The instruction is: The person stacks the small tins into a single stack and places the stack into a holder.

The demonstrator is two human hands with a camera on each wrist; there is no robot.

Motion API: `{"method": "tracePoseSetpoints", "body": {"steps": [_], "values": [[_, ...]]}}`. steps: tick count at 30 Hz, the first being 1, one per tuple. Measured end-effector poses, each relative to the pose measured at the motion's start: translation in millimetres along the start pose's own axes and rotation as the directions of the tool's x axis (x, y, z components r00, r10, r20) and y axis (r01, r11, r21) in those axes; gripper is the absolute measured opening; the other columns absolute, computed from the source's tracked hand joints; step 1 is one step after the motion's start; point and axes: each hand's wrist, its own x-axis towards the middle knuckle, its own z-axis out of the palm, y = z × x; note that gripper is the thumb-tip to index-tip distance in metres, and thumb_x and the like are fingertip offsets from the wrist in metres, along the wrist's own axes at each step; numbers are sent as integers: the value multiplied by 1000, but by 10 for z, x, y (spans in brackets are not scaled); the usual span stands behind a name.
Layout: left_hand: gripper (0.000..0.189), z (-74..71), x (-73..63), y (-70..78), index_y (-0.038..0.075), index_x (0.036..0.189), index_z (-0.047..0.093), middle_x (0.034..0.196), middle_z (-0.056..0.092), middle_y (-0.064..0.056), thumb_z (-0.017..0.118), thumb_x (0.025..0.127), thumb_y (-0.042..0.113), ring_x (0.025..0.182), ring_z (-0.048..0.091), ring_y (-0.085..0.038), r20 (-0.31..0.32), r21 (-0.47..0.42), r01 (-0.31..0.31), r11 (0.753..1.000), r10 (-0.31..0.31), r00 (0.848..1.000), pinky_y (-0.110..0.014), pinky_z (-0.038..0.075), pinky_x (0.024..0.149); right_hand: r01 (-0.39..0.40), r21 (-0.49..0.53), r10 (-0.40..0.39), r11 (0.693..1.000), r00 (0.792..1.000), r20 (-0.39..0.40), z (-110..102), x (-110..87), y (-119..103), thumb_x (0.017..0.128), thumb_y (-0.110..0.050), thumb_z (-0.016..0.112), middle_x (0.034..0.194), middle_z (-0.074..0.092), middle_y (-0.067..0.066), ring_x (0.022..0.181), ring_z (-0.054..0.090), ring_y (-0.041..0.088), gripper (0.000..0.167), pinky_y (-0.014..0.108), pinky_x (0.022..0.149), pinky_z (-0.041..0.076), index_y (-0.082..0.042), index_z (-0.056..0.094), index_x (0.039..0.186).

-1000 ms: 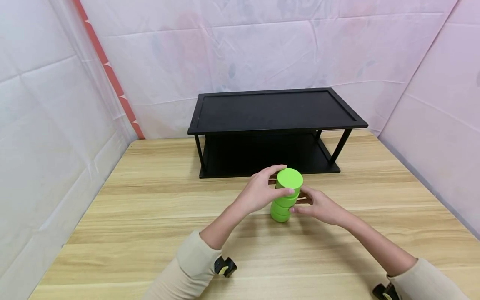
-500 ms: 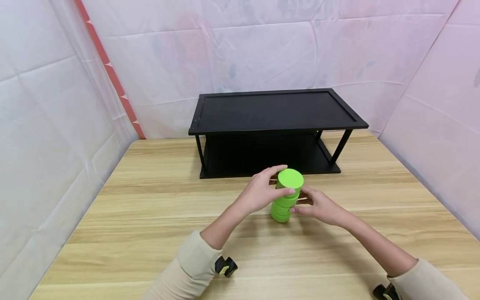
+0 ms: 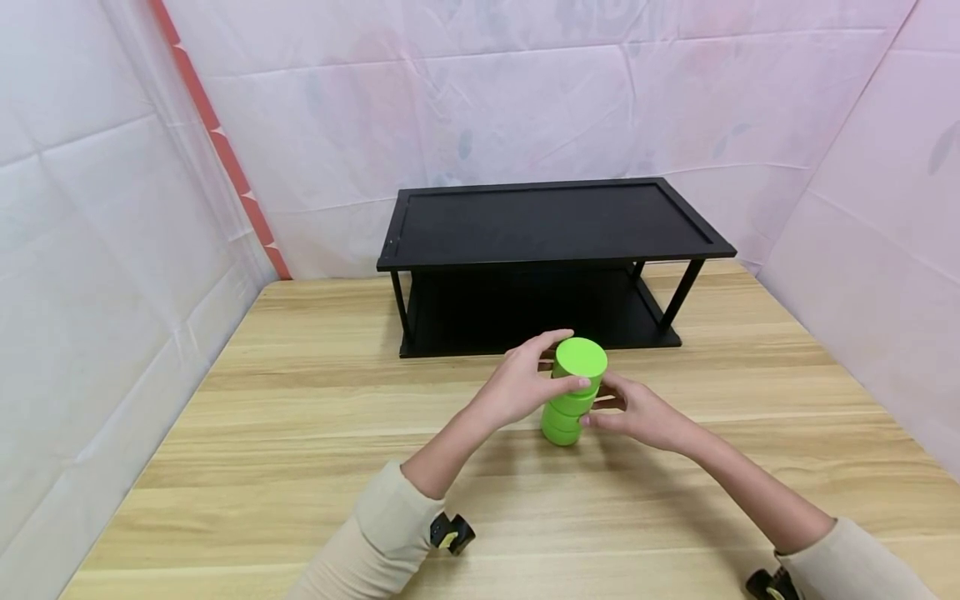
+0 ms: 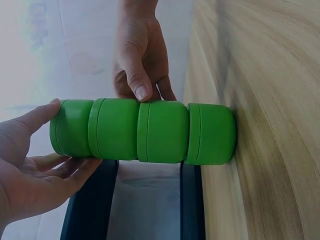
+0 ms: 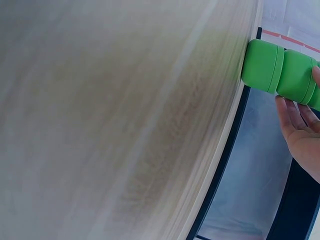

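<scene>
While the stack [image 3: 581, 357] of four green tubs stands upright on the table [image 3: 285, 467], both hands grasp it. The left hand [image 3: 517, 385] holds the top tub, its thumb on the near side and its other fingers reaching round the far side. The right hand [image 3: 647, 415] grips lower down from the right, fingers and thumb on opposite sides; in the left wrist view its thumb tip meets the join between the two middle tubs. The bottom tub [image 4: 212, 134] rests on the wood. Just behind the stack is a black two-tier shelf [image 3: 547, 221], and behind that hangs a pale sheet [image 3: 510, 108]; a red strip [image 3: 217, 146] slants down near the left corner. Both sleeves [image 3: 397, 517] are beige, with a small black device [image 3: 452, 533] at each cuff.
</scene>
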Motion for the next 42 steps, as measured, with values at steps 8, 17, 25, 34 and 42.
{"method": "tracePoseSetpoints", "body": {"steps": [8,17,25,34,42], "values": [[66,3,-3,-4,16,137,44,127,50,1,73,80,32,109,52,-14,-6,9,7,1000,-7,1000,-26,46,85,7,-20,-7,1000,1000,-4,6,6,-5,82,-16,71,118,53,15,105,55,31,55,38,88,47,3,45,126],[66,5,0,-2,16,137,43,128,50,1,72,80,33,110,51,-15,-1,19,13,1000,-13,1000,-26,46,86,24,-35,-24,999,1000,-9,4,6,-27,81,-13,71,118,53,16,105,54,33,57,39,87,47,3,43,127],[70,9,-13,-62,15,137,42,129,48,0,74,78,32,111,51,-17,12,70,10,998,-11,1000,-30,46,87,34,-45,-35,998,999,-6,1,9,-32,80,-13,72,119,52,17,106,53,35,56,41,88,46,5,44,125],[69,24,-65,-279,14,137,42,131,47,-1,75,78,29,115,48,-21,52,89,49,995,-54,997,-32,44,90,16,-110,-15,994,1000,11,1,-5,23,79,-17,74,117,53,21,102,55,35,56,43,85,48,6,47,122],[62,158,-79,-514,13,132,48,127,51,1,76,78,27,112,50,-19,109,148,34,988,-50,993,-34,44,89,38,-128,-30,991,998,63,64,18,131,78,-14,75,114,55,21,100,56,35,56,42,84,49,7,47,121]]}}
